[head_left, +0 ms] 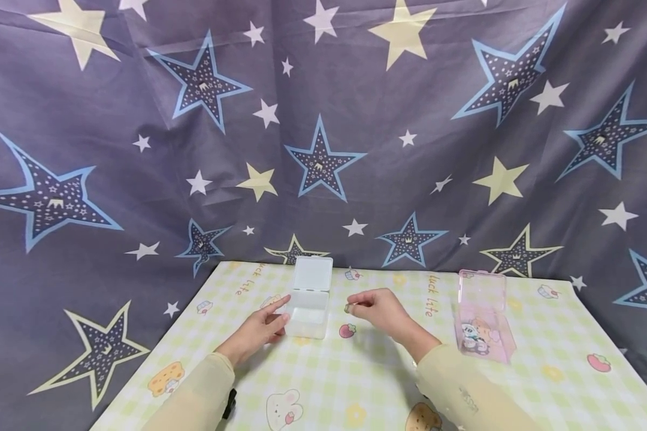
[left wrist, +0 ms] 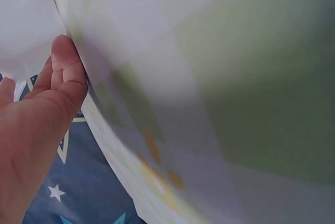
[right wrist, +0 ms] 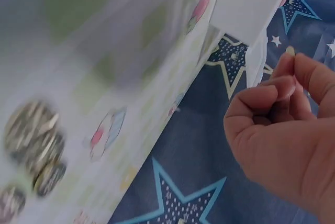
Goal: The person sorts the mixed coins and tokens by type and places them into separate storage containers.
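Note:
A white translucent box (head_left: 308,328) stands on the table with its hinged lid (head_left: 313,273) raised at the back. My left hand (head_left: 259,328) rests at its left side, index finger stretched along the wall; the left wrist view shows the fingers (left wrist: 65,56) fairly straight. On the box's other side, my right hand (head_left: 380,308) pinches a small gold-coloured piece (right wrist: 290,51) between thumb and index finger, just above the table. Only a sliver of it shows, so I cannot tell its kind. Several blurred, round, coin-like metal pieces (right wrist: 32,127) lie on the table in the right wrist view.
A pink transparent box (head_left: 498,335) with its lid up stands at the right, beyond my right forearm, with patterned items (head_left: 474,340) seen through it. A checked cloth (head_left: 323,383) covers the table, and a star-printed curtain (head_left: 356,90) hangs behind its far edge.

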`<state>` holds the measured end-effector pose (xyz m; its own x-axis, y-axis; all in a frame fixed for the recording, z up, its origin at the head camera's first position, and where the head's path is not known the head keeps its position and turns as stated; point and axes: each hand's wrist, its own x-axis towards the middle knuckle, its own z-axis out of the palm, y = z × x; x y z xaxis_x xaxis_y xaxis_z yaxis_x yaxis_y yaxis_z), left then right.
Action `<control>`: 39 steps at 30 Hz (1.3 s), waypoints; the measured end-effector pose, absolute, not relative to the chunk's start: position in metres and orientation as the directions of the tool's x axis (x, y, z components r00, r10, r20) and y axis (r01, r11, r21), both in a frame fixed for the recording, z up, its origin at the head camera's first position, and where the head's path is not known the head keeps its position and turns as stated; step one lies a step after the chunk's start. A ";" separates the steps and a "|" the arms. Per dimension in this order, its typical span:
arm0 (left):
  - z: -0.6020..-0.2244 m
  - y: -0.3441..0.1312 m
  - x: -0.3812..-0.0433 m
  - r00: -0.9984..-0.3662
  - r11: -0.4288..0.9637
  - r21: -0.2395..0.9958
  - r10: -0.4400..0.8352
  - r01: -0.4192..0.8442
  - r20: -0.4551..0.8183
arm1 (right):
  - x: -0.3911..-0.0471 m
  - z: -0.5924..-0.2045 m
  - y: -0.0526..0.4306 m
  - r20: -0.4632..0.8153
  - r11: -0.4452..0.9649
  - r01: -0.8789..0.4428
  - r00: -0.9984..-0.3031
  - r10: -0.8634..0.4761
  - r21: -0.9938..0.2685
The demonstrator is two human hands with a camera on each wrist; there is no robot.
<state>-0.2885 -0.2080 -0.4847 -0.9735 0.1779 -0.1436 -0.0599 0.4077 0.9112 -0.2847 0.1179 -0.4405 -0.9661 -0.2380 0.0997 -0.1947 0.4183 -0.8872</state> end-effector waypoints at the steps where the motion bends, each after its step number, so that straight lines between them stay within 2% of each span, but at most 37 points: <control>1: -0.485 -0.208 -0.289 -0.974 0.406 0.912 0.178 -0.060 -0.143 | -0.286 -0.440 0.113 0.091 0.403 -0.177 -0.971 -0.223 -0.898; 12: -0.486 -0.208 -0.290 -0.976 0.392 0.918 0.172 -0.060 -0.137 | -0.291 -0.450 0.073 0.005 0.273 -0.058 -0.982 -0.190 -0.960; 18: -0.488 -0.209 -0.290 -0.963 0.349 0.936 0.236 -0.044 -0.133 | -0.291 -0.455 0.063 -0.076 0.269 0.025 -0.981 -0.181 -0.963; 39: -0.491 -0.208 -0.290 -0.964 0.324 0.943 0.221 -0.074 -0.151 | -0.287 -0.453 0.055 -0.080 0.301 0.023 -0.981 -0.178 -0.953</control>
<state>-0.2899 -0.2083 -0.4911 -0.9636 0.2205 -0.1511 -0.0739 0.3236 0.9433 -0.2874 0.0548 -0.4534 -0.9807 -0.1783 -0.0804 0.0234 0.3010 -0.9533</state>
